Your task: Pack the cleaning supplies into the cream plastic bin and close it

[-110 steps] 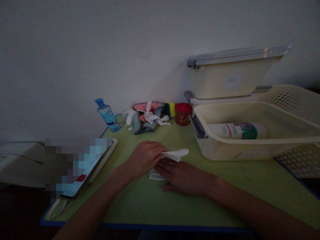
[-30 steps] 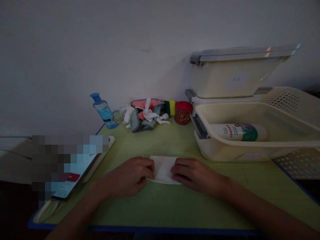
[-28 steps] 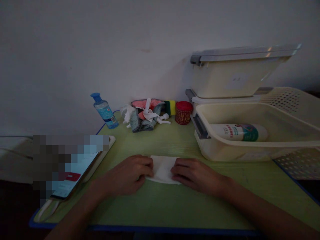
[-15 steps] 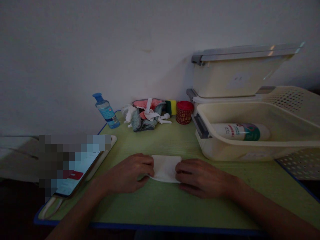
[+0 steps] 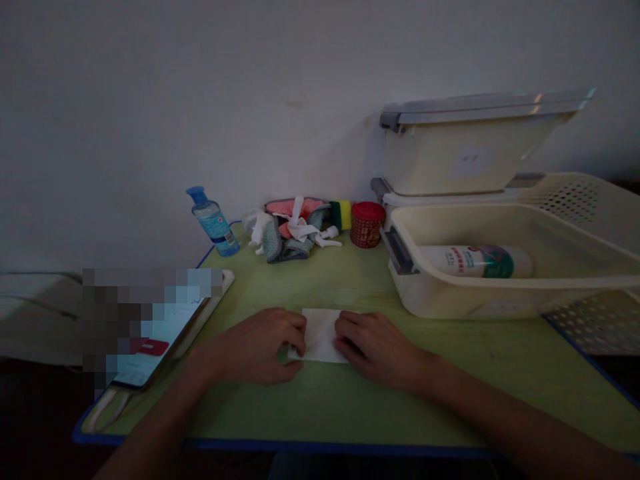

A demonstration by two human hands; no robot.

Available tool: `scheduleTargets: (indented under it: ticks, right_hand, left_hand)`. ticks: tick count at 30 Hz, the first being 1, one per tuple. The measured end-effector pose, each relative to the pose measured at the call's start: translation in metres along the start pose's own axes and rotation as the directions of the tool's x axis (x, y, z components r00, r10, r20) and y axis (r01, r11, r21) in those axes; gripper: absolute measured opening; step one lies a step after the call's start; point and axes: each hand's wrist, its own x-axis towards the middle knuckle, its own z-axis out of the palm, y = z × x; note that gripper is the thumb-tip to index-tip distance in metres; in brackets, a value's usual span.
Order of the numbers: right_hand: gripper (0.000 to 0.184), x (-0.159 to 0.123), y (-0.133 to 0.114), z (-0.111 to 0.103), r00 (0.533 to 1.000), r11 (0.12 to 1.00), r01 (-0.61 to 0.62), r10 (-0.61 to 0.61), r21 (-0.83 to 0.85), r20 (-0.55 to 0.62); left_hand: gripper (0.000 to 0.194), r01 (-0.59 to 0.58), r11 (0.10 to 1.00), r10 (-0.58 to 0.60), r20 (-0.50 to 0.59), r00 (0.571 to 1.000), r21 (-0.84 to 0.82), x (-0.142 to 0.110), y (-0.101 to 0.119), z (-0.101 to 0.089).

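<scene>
Has the white sheet (image 5: 320, 337) flat already, not yet released by left hand (image 5: 260, 347) or right hand (image 5: 377, 347), pinching or just pressing, can't tell!

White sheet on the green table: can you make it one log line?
white sheet: on green table | left hand: at its left edge | right hand: over its right side

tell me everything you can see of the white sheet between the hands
The white sheet is thin, plain and slightly wrinkled; whether tissue or cloth, I cannot tell. It lies roughly flat on the green tabletop, its far edge fairly straight. The left hand's curled fingers meet its left end; the right hand's fingers cover part of its right side, so its full outline is hidden.
</scene>
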Motion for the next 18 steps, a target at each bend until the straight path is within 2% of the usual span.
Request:
scheduleTargets:
  ticks: [2,4,5,8,12,18]
  right_hand:
    - [0.013,0.001,-0.002,0.001,1.000,1.000,-0.005,0.005,-0.015,0.002]
    - [0.013,0.001,-0.003,0.003,1.000,1.000,-0.011,0.011,-0.001,-0.008]
    - [0.012,0.001,-0.003,0.004,1.000,1.000,-0.019,0.020,0.015,-0.016]
    - [0.011,0.000,-0.002,0.005,0.998,0.996,-0.054,0.056,0.068,-0.033]
    - [0.005,0.001,-0.001,0.004,0.997,0.993,-0.079,0.081,0.082,-0.010]
    - [0.007,-0.001,0.005,-0.001,0.999,0.997,0.019,-0.021,0.080,0.032]
  left_hand:
    - [0.014,0.075,0.994,-0.079,-0.057,0.995,-0.075,0.008,0.007,0.002]
    - [0.019,0.133,0.983,-0.157,-0.200,0.967,-0.130,0.018,0.016,0.009]
    - [0.020,0.143,0.980,-0.176,-0.267,0.947,-0.139,0.023,0.021,0.015]
    - [0.028,0.146,0.987,-0.158,-0.322,0.933,-0.061,0.034,0.028,0.038]
    - [0.037,0.128,0.991,-0.113,-0.289,0.951,0.034,0.035,0.026,0.058]
    - [0.046,0.169,0.982,-0.152,-0.176,0.973,0.085,0.031,0.021,0.061]
